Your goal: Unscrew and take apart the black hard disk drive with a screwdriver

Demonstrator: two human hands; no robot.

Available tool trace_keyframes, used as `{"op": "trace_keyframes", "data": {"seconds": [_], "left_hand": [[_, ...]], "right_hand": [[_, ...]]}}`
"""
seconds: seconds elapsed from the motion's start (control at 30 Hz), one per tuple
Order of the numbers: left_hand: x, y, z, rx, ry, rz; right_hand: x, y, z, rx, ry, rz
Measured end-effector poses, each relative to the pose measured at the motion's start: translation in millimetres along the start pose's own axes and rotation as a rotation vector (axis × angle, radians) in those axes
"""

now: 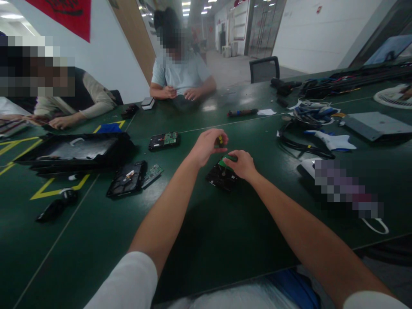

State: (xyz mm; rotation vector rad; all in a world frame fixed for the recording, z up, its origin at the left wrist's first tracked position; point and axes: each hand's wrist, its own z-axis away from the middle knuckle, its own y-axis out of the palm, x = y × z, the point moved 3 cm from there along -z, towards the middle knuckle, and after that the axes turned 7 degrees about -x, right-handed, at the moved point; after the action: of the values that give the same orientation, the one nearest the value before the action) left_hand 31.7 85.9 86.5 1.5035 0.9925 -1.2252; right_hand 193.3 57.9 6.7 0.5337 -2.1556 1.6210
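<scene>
A dark hard drive with a green circuit board on its upper side lies on the green table in front of me. Over its far edge, my left hand curls its fingers around a small yellow-and-black screwdriver handle; its tip is hidden. My right hand is closed at the drive's far right side, thumb and fingers by the green board. To the left lie an opened black drive casing, a loose circuit board and another hard drive.
A black tray stands at the left, near a black object. At the right are black cables, a white-and-blue glove, a metal box and a blurred pouch. Two people sit across the table.
</scene>
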Motion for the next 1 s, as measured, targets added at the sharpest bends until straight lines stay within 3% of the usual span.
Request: {"op": "trace_keyframes", "data": {"seconds": [0.4,0.6,1.0], "left_hand": [[11.1,3.6,-1.1,-0.03,-0.093,0.187],[9.4,-1.6,-4.2,-0.07,-0.052,0.144],[6.9,-0.6,-2.4,-0.038,-0.011,0.129]], "right_hand": [[-1.5,2.5,0.4,-0.016,0.006,0.007],[-2.8,3.4,-0.6,-0.007,0.005,0.004],[-1.1,1.0,0.2,-0.004,0.004,0.003]]}}
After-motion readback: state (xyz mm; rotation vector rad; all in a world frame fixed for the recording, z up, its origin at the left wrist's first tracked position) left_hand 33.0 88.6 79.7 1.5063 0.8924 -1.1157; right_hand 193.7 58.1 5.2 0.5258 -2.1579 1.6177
